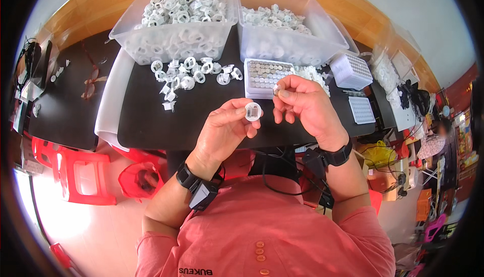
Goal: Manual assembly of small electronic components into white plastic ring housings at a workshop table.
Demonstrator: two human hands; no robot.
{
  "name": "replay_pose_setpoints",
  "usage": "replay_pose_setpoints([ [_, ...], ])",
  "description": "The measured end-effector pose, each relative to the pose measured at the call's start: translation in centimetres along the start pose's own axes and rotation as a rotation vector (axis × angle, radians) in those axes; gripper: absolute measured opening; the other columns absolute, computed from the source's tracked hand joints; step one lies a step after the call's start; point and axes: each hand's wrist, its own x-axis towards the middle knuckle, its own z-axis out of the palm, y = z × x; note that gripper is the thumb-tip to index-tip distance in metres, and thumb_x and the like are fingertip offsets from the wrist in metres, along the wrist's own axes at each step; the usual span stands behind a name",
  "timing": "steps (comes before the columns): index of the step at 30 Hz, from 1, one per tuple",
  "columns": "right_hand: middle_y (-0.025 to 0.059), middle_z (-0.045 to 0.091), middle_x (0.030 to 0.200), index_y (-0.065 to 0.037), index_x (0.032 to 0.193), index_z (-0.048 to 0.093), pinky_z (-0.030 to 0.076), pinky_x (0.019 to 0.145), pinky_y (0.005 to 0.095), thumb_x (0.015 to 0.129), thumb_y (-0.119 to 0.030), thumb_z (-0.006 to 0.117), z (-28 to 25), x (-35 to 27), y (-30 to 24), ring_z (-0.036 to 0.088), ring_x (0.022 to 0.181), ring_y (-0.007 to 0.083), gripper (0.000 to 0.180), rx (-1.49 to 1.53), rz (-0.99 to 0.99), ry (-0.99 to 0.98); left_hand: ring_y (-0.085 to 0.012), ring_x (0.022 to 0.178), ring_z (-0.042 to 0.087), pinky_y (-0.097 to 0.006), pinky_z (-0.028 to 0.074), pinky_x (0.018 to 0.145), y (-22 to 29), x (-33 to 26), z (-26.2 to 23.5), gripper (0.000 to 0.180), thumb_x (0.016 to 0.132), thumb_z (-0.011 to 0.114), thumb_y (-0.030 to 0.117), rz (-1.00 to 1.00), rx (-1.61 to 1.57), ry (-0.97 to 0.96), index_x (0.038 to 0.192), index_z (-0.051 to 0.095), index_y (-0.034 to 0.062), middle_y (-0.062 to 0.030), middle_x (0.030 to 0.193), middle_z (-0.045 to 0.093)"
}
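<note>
My left hand is closed, with thumb and fingers pinching a round white plastic housing by its edge. The housing has a squarish silver-grey recess facing up. Just to the right, my right hand pinches a small shiny button cell between thumb and forefinger, apart from the housing. Behind my hands lies a white tray with rows of silver button cells, partly hidden by my right hand. Left of it, several similar white housings lie loose on the black table.
Two translucent bins, left and right, full of white parts stand at the back. Stacked white trays and a single tray sit at the right. A red stool stands lower left; cables hang near my lap.
</note>
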Motion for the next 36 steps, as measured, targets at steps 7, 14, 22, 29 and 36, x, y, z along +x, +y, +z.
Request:
replay_pose_setpoints([
  [7,0.0008,0.067,0.081,-0.006,0.099,0.063,0.041,0.053,0.0207,0.096,-0.016,0.063,3.1,-1.1,0.4,0.056,0.061,0.0065,0.011,-0.290,-0.044,-0.035,-0.0222,0.093,0.066,-0.035,0.051,0.078,0.2,0.1,-0.5,0.028,0.097,0.065,0.016,0.007,-0.060,-0.063,0.120,0.062,0.0004,-0.0106,0.105,0.069],
  [14,0.0071,0.065,0.080,-0.005,0.097,0.062,0.048,0.060,0.0304,0.092,-0.008,0.066,8.5,-1.7,4.2,0.062,0.064,0.0180,0.007,-0.723,-0.324,-0.057,-0.0298,0.104,0.065,-0.043,0.054,0.093,0.3,0.3,0.5,0.032,0.096,0.064,0.021,0.056,-0.076,0.138,0.120,0.057,0.0020,-0.0153,0.110,0.066],
  [22,0.0105,0.067,0.084,-0.006,0.097,0.065,0.051,0.063,0.0366,0.087,-0.004,0.069,9.4,-1.3,6.8,0.067,0.071,0.0303,0.011,-0.817,-0.685,0.113,-0.0267,0.102,0.066,-0.041,0.054,0.093,0.5,0.0,0.4,0.031,0.097,0.065,0.018,0.061,-0.176,0.082,0.122,0.056,0.0026,-0.0136,0.107,0.066],
  [29,0.0111,0.067,0.085,-0.006,0.099,0.063,0.051,0.064,0.0356,0.087,-0.004,0.069,8.7,-1.1,5.9,0.066,0.072,0.0294,0.013,-0.749,-0.448,-0.015,-0.0268,0.101,0.066,-0.042,0.054,0.092,0.2,0.1,0.3,0.031,0.097,0.064,0.018,0.049,-0.110,0.106,0.122,0.056,0.0022,-0.0138,0.108,0.066],
  [36,0.0117,0.067,0.090,-0.006,0.100,0.059,0.053,0.067,0.0378,0.089,-0.005,0.071,9.0,-2.4,6.1,0.069,0.077,0.0302,0.016,-0.799,-0.573,0.116,-0.0254,0.099,0.066,-0.040,0.053,0.091,0.0,0.2,0.0,0.030,0.097,0.065,0.017,0.053,-0.119,0.077,0.121,0.058,0.0003,-0.0128,0.110,0.067],
])
